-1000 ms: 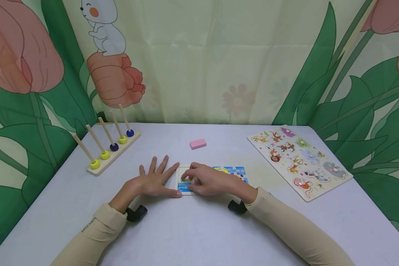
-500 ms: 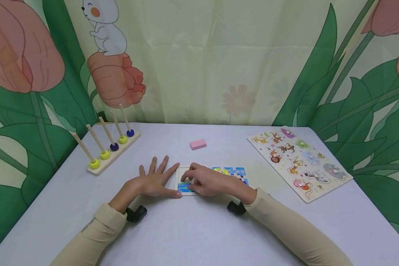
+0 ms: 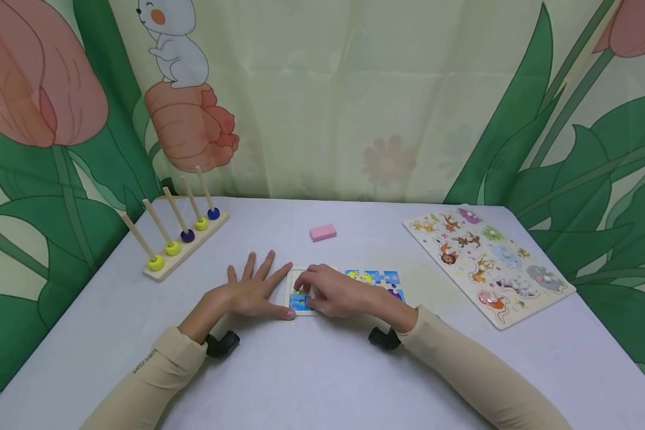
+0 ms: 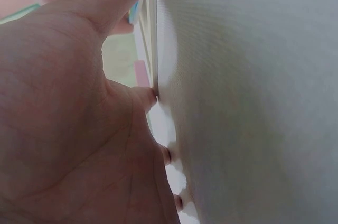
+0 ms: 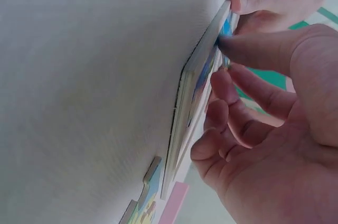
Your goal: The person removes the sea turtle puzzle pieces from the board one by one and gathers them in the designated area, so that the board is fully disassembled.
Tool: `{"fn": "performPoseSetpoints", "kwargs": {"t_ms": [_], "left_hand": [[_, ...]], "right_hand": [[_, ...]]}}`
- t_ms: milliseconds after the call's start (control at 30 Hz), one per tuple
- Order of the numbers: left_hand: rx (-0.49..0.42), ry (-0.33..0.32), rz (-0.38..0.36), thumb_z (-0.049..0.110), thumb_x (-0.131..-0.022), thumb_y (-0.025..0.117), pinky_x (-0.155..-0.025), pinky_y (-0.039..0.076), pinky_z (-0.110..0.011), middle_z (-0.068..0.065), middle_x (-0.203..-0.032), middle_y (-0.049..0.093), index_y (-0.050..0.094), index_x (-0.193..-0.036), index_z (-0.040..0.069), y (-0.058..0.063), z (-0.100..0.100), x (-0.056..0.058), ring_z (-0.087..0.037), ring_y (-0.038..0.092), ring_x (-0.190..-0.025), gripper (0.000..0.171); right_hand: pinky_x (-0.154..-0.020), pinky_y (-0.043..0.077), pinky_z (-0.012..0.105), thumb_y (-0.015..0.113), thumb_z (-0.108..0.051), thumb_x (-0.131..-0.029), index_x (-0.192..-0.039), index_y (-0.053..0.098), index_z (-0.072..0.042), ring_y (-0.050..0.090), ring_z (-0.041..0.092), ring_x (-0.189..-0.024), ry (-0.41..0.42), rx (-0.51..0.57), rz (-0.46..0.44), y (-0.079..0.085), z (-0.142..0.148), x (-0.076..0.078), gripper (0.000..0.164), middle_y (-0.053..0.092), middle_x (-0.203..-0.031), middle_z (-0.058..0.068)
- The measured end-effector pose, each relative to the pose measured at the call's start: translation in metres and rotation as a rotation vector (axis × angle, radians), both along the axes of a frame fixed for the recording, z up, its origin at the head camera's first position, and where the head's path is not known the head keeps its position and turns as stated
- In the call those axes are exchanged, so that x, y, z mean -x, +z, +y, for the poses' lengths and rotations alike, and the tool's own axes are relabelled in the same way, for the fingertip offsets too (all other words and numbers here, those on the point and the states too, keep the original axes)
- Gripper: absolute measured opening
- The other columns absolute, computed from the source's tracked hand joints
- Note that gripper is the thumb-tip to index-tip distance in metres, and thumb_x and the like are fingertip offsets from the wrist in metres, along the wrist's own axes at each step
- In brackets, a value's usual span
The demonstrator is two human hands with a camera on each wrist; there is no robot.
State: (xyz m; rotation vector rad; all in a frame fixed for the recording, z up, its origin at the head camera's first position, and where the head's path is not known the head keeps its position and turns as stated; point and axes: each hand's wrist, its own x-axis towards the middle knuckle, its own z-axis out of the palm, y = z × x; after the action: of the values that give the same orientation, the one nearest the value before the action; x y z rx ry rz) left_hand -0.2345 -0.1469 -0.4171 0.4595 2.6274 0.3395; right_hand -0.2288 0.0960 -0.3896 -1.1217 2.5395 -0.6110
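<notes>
A small jigsaw puzzle in a pale wooden frame (image 3: 288, 294) lies flat on the table, with blue pieces (image 3: 298, 303) in its lower left part. My left hand (image 3: 249, 292) is spread out, its thumb and index finger touching the frame's left side. Over the frame, my right hand (image 3: 335, 291) is bent, hiding much of the puzzle. In the right wrist view its thumb (image 5: 259, 49) and index finger (image 5: 264, 89) come close together on a puzzle piece (image 5: 227, 65), of which only a small edge shows. Loose puzzle pieces (image 3: 373, 277) lie right of the frame, partly behind the right hand.
A pink block (image 3: 322, 232) lies beyond the frame. At the left stands a wooden peg board (image 3: 185, 248) with yellow and dark blue beads on its pegs. An animal puzzle board (image 3: 486, 263) lies at the right. A printed curtain (image 3: 312, 119) hangs behind the table.
The view has shifted slightly. Both hands stay at the frame, and the right fingers have barely moved over the puzzle.
</notes>
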Motion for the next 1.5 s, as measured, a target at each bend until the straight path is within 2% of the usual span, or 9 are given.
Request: {"fn": "performPoseSetpoints", "kwargs": {"t_ms": [267,867,1200,1500], "left_hand": [[-0.011,-0.012,0.037,0.092,-0.079,0.06,-0.114,-0.009,-0.09,-0.011,-0.179,-0.017,0.01,-0.171,0.036,-0.002,-0.003,-0.001,-0.052,-0.025,-0.161,0.119],[0.002,-0.013,0.028,0.091,-0.079,0.061,-0.115,-0.008,-0.089,-0.009,-0.179,-0.019,0.008,-0.171,0.038,-0.004,-0.002,0.001,-0.05,-0.026,-0.161,0.118],[0.011,-0.005,0.035,0.091,-0.079,0.061,-0.115,-0.008,-0.089,-0.009,-0.179,-0.019,0.008,-0.171,0.038,-0.006,-0.001,0.001,-0.051,-0.025,-0.161,0.119],[-0.005,0.019,0.021,0.087,-0.08,0.065,-0.116,-0.011,-0.088,-0.011,-0.18,-0.017,0.012,-0.171,0.035,0.003,0.003,-0.004,-0.05,-0.025,-0.161,0.118]], "right_hand": [[-0.093,0.05,0.029,0.077,-0.02,-0.097,-0.136,0.065,-0.011,0.056,0.013,-0.1,0.013,0.022,0.029,0.001,-0.001,-0.002,0.041,0.067,-0.115,0.0],[-0.091,0.052,0.029,0.078,-0.022,-0.096,-0.131,0.07,-0.011,0.058,0.01,-0.09,-0.035,0.019,0.015,0.001,0.002,-0.003,0.038,0.068,-0.11,-0.001],[-0.085,0.05,0.026,0.08,-0.024,-0.094,-0.127,0.073,-0.01,0.059,0.012,-0.091,-0.057,0.069,0.018,0.002,0.021,-0.005,0.036,0.069,-0.104,-0.003],[-0.089,0.05,0.029,0.077,-0.024,-0.094,-0.126,0.071,-0.013,0.058,0.013,-0.095,-0.097,0.075,0.042,0.002,0.053,-0.012,0.035,0.069,-0.105,-0.005]]}}
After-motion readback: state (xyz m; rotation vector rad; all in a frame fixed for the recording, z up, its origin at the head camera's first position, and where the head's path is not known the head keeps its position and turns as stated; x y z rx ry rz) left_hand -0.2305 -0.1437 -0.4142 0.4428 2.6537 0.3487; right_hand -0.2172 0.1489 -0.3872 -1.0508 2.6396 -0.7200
